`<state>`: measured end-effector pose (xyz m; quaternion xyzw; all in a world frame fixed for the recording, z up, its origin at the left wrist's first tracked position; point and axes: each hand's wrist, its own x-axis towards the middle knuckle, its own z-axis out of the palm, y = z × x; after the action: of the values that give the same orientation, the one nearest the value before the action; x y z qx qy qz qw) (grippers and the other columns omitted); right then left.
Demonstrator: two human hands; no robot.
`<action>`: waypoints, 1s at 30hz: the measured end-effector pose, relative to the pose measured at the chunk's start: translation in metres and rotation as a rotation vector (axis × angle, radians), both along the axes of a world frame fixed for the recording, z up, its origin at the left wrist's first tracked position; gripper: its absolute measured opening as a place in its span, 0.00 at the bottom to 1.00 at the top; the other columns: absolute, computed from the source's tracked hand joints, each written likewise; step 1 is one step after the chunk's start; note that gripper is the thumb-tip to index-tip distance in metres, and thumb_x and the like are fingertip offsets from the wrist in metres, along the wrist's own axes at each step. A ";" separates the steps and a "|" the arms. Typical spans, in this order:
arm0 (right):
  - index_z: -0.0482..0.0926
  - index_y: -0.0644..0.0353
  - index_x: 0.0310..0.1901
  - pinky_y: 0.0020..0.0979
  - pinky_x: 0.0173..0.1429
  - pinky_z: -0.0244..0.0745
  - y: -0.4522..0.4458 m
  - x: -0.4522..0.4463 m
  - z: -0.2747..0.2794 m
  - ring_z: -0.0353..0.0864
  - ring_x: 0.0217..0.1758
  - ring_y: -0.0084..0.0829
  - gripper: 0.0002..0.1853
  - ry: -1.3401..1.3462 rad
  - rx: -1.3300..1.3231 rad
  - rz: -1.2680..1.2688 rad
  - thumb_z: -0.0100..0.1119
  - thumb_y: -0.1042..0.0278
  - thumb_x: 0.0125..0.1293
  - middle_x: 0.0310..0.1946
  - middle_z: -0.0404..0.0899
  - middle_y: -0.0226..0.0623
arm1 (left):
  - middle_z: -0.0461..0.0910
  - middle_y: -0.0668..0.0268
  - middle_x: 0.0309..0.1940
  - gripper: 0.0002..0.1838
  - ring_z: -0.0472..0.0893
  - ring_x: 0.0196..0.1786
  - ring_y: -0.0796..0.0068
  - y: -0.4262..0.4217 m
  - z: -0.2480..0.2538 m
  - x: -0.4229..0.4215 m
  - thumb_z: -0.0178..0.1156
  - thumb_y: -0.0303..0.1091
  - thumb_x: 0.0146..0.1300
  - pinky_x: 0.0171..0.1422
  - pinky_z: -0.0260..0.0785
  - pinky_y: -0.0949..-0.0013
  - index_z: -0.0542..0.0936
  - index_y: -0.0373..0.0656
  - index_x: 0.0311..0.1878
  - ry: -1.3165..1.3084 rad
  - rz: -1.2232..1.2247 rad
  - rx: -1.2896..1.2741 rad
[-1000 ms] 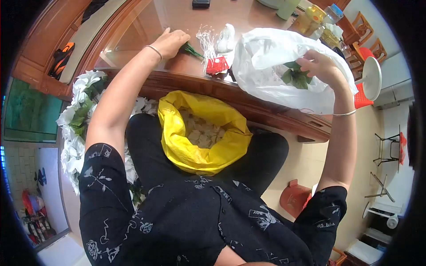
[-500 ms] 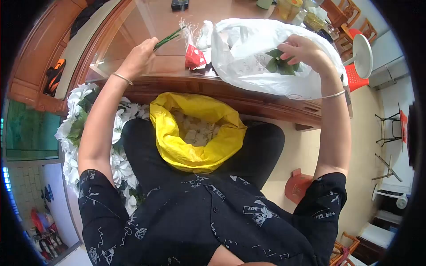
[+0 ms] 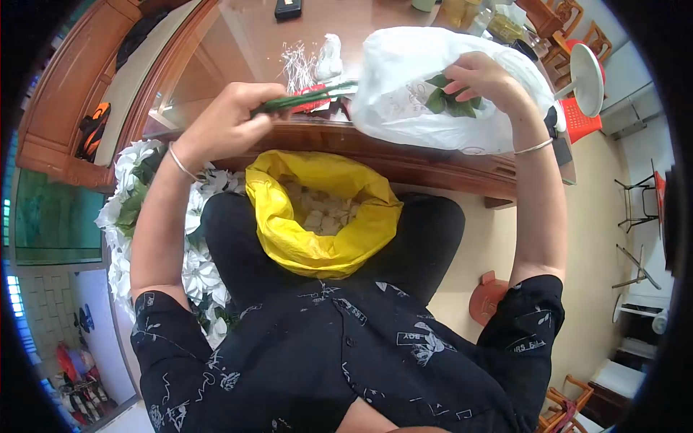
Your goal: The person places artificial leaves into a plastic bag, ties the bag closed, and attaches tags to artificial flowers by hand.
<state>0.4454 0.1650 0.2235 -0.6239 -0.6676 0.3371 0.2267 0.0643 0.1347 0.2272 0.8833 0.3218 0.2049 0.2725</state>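
Note:
My left hand (image 3: 242,119) is closed around a bundle of thin green stems (image 3: 310,97), whose far ends point right toward the white plastic bag (image 3: 393,61). Above that bag, my right hand (image 3: 480,79) has its fingers curled onto green leaves (image 3: 451,101); the fingers partly cover them. Between my knees stands a yellow bag (image 3: 325,256), its mouth wide and pale petal-like pieces (image 3: 328,213) inside. White artificial flowers (image 3: 198,270) with some green leaves are heaped at my left side.
On the brown table (image 3: 216,72) lie white thin-stalked sprigs (image 3: 297,66), a red packet (image 3: 310,101) partly behind the stems, and a black object (image 3: 287,9). Jars (image 3: 462,13) stand at the far right. A red stool (image 3: 485,297) is on the floor.
My left hand has swung the stems lower and to the right, so they now cross in front of the red packet. My right hand stays at the leaves, with little movement.

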 end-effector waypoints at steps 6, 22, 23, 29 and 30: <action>0.76 0.72 0.47 0.27 0.43 0.80 0.004 -0.005 -0.014 0.84 0.40 0.29 0.21 0.070 -0.003 -0.041 0.57 0.58 0.66 0.38 0.81 0.42 | 0.78 0.65 0.31 0.13 0.74 0.34 0.78 -0.022 0.010 0.059 0.47 0.23 0.54 0.42 0.67 0.73 0.77 0.34 0.41 -0.173 -0.290 -0.169; 0.74 0.69 0.56 0.24 0.53 0.75 -0.027 -0.022 -0.030 0.79 0.51 0.26 0.22 0.561 -0.072 0.382 0.57 0.59 0.69 0.47 0.79 0.42 | 0.76 0.63 0.22 0.12 0.74 0.22 0.75 0.007 -0.040 0.163 0.46 0.26 0.58 0.26 0.67 0.71 0.75 0.32 0.42 -0.216 0.130 -0.447; 0.76 0.68 0.51 0.19 0.45 0.75 -0.017 -0.017 -0.043 0.80 0.44 0.20 0.18 0.514 -0.131 0.255 0.58 0.60 0.69 0.43 0.80 0.36 | 0.77 0.63 0.23 0.12 0.74 0.22 0.75 0.005 -0.038 0.166 0.46 0.26 0.58 0.27 0.67 0.71 0.75 0.32 0.42 -0.221 0.113 -0.461; 0.75 0.71 0.47 0.21 0.40 0.77 -0.020 -0.023 -0.046 0.80 0.36 0.21 0.14 0.814 -0.130 -0.032 0.56 0.67 0.69 0.38 0.81 0.37 | 0.78 0.60 0.26 0.12 0.78 0.27 0.69 0.006 -0.058 0.176 0.56 0.29 0.61 0.36 0.72 0.67 0.75 0.32 0.46 -0.247 0.058 -0.229; 0.75 0.73 0.47 0.22 0.41 0.79 -0.020 -0.021 -0.046 0.81 0.36 0.22 0.13 0.845 -0.131 -0.079 0.55 0.69 0.69 0.37 0.81 0.39 | 0.77 0.59 0.27 0.14 0.79 0.29 0.67 0.002 -0.057 0.171 0.57 0.29 0.61 0.38 0.72 0.65 0.74 0.33 0.48 -0.279 0.088 0.043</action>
<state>0.4240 0.1452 0.1778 -0.4692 -0.4687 0.5958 0.4530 0.2352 0.1371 0.1702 0.8370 0.3146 0.3442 0.2863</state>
